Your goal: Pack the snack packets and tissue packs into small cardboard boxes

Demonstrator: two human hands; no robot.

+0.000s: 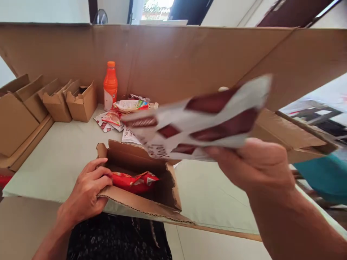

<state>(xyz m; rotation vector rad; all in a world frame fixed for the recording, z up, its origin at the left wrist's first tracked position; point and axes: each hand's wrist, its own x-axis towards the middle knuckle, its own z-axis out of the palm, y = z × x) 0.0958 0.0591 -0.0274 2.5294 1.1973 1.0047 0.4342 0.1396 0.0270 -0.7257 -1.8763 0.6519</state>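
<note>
My right hand (252, 162) grips a white packet with dark brown diamond shapes (173, 115), thumb on one side and fingers behind. The packet is tilted and smeared by motion, held above and to the right of an open cardboard box (135, 206). My left hand (89, 184) is closed over the box's left wall, with the fingertips inside. A shiny red packet (135, 181) lies in the box, close to those fingertips. Part of the box's far right corner is hidden behind the raised packet.
An orange bottle (110, 86) stands upright at the back, beside a pile of snack packets (130, 105). Several small cardboard boxes (81, 103) line the left side. A tall cardboard wall (173, 61) closes off the back. Another cardboard box (292, 133) sits at the right.
</note>
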